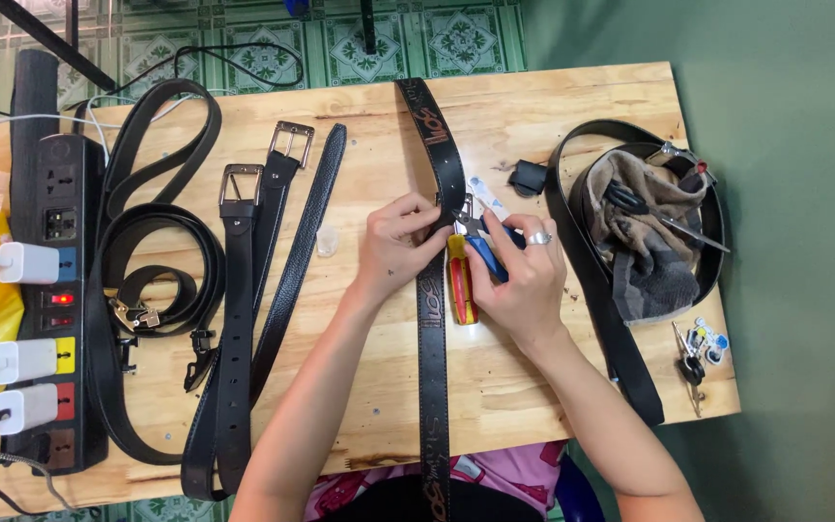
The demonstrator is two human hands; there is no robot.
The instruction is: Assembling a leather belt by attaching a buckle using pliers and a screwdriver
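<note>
Left hand (393, 253) is pinched on the black embossed belt (434, 319), laid lengthwise down the wooden table (553, 116). Right hand (524, 271) is clenched around blue-handled pliers (480, 246) at the belt's edge. Belt should be held flat, jaws kept square. Beyond: stiff leather belts with metal buckles (242, 184).

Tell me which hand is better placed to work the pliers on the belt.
Probably the right hand: it already holds the blue-handled pliers at the belt's edge. The left hand pinches the belt flat beside them, steadying it.
</note>
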